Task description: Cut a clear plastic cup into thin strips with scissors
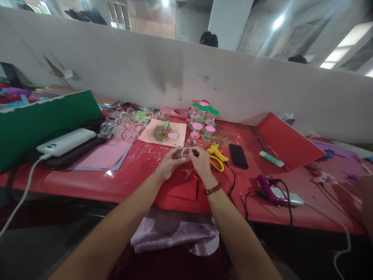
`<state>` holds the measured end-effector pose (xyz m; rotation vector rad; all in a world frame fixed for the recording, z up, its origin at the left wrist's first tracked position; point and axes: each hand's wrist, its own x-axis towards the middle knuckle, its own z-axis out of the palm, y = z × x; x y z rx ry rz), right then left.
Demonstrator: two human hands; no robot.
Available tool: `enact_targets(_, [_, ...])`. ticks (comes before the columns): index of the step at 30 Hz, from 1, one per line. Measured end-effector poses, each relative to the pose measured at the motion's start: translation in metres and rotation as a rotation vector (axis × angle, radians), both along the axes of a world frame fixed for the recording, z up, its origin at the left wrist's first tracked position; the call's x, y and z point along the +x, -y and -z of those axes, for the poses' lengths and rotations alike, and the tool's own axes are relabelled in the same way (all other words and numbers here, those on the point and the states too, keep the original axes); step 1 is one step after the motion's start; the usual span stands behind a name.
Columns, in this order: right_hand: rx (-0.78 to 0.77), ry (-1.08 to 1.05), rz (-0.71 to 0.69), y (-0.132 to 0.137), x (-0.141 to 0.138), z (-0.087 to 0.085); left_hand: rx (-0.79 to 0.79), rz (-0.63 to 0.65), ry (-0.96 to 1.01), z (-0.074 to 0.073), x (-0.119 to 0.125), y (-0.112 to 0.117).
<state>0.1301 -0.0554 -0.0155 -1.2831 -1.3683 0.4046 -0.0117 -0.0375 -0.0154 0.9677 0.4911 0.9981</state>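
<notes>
Near the middle of the red table, my left hand (169, 163) grips a small clear plastic cup (184, 153). The fingertips of my right hand (201, 160) are pinched together at the cup's right side; whether they hold the rim or some small piece is too small to tell. A yellow glue gun (215, 151) and yellow-handled scissors (216, 163) lie just right of my right hand. Beyond my hands is a pale pink sheet (145, 135) with a brown smear, scraps and a pink disc (173, 136). Red paper (183, 189) lies below my wrists.
Stacked cups topped with paper discs (204, 111) stand at the back. Loose clear cups (125, 124) are heaped to the left, near pink paper (101, 155) and a white power bank (66, 141). Rightward are a phone (238, 156), glue stick (271, 159) and purple extension socket (271, 190) with cords.
</notes>
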Motion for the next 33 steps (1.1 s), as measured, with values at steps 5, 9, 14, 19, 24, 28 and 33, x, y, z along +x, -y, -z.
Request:
enact_targets(5, [-0.022, -0.013, 0.001, -0.0005, -0.0001, 0.0013, -0.004, 0.005, -0.001, 0.0018, 0.0005, -0.0007])
enact_targets(9, [-0.035, -0.047, -0.011, 0.0004, -0.0010, 0.0005, 0.026, 0.005, 0.005, 0.0030, 0.0004, -0.0019])
enact_targets(14, [-0.047, -0.062, -0.024, 0.0011, -0.0017, -0.0011, 0.012, 0.000, 0.004, 0.0030, 0.0003, -0.0023])
enact_targets(19, [-0.045, -0.070, -0.023, 0.0010, -0.0009, -0.0008, -0.004, 0.002, 0.011, 0.0041, -0.0001, -0.0034])
enact_targets(24, [-0.046, -0.095, -0.021, 0.0010, -0.0012, -0.0005, 0.002, 0.010, 0.015, 0.0046, -0.0007, -0.0036])
enact_targets(28, [-0.041, -0.141, -0.050, 0.0017, -0.0028, -0.0013, -0.004, -0.011, 0.024, 0.0022, -0.0004, -0.0017])
enact_targets(33, [-0.045, -0.101, -0.043, 0.0006, -0.0010, 0.0002, 0.001, -0.019, 0.017, 0.0005, -0.0002, -0.0011])
